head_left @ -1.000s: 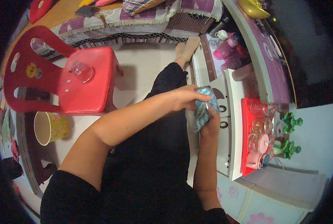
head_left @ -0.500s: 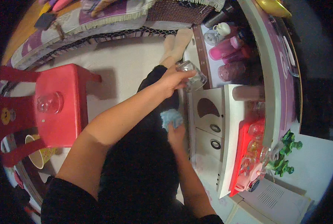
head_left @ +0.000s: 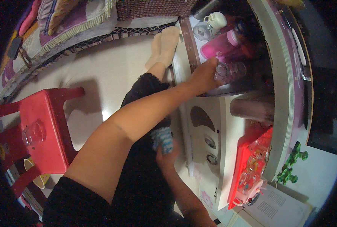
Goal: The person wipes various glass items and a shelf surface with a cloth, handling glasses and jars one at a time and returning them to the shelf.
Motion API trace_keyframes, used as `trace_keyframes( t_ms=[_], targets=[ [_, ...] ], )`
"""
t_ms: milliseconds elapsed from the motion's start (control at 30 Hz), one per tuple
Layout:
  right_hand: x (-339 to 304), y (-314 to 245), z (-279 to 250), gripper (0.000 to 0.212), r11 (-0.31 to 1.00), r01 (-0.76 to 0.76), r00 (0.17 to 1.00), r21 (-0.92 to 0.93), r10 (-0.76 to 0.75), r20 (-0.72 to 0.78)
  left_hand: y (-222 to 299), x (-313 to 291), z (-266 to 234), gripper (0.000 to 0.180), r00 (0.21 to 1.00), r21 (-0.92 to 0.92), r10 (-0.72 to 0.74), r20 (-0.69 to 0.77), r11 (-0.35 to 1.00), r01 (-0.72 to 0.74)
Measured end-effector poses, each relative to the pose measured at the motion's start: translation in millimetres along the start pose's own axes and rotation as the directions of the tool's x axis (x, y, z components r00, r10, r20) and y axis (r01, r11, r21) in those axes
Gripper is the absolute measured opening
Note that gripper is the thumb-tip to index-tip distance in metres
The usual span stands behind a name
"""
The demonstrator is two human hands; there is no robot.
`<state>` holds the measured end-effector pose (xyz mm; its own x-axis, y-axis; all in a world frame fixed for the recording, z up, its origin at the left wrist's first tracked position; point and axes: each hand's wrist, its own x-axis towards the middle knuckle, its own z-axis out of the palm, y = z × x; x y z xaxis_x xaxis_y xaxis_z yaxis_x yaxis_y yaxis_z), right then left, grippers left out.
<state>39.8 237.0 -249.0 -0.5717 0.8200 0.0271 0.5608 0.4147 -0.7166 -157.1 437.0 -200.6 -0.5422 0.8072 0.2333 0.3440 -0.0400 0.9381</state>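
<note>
Head view: left hand (head_left: 206, 78) has moved from beside cabinet to open shelf (head_left: 190, 47), carrying clear glass (head_left: 221, 74); right hand (head_left: 166, 154) and cloth (head_left: 162, 137) slightly lower in picture. Left hand gripping glass, fingers partly hidden; glass at shelf, beside another clear vessel (head_left: 238, 70), contact between them unclear. Pink bottle (head_left: 220, 45) just beyond. Right hand closed on bunched blue-and-white cloth, above dark-clothed lap. Red tray (head_left: 238, 168) of glassware to right; red chair (head_left: 47, 140) to left, glass cup (head_left: 34, 133) on seat.
</note>
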Motion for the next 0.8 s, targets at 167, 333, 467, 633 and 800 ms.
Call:
trace_keyframes(
  t_ms=[167,333,467,633,800],
  targets=[
    [3,3,3,0.027,0.994,0.064,0.996,0.091,-0.058,-0.063,-11,3,12,0.057,0.997,0.089,0.054,0.051,0.994,-0.058],
    [11,-10,-4,0.023,0.984,-0.043,0.999,0.175,0.037,0.04,-14,8,23,0.057,0.991,0.135,0.136,0.011,0.982,-0.136],
    [18,-19,-8,0.019,0.971,-0.042,0.998,0.234,0.032,0.047,-17,17,26,0.057,0.988,0.207,0.135,0.07,0.967,-0.147],
    [18,-12,-5,0.021,0.977,0.046,0.998,0.211,-0.051,0.021,-31,29,36,0.058,0.982,0.169,0.189,0.018,0.967,-0.19],
    [10,-12,-4,0.031,0.994,0.081,0.997,0.076,-0.08,-0.02,-34,27,38,0.063,0.973,0.203,0.229,0.02,0.952,-0.229]
  ],
)
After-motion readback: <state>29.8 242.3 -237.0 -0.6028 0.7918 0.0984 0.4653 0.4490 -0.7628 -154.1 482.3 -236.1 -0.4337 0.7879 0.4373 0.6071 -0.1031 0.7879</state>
